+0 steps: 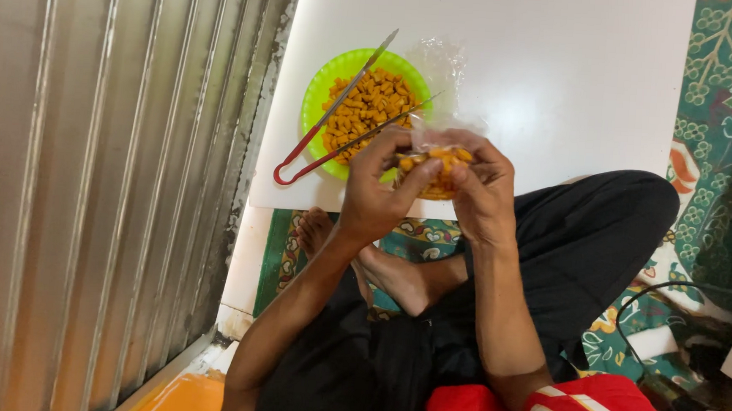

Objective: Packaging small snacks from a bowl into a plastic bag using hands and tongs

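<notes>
I see my left hand [375, 193] and right hand [478, 195] raised together over the near edge of the white tabletop [543, 81], both closed on a small clear plastic bag [438, 163] of orange snack pieces. The fingers of each hand pinch the bag from their own side, thumbs nearly meeting across it. Just beyond my left hand sits a green bowl [323, 80] holding more of the same pieces, with red-handled metal tongs [329, 123] lying across its rim. Below my hands are crossed legs in black trousers.
</notes>
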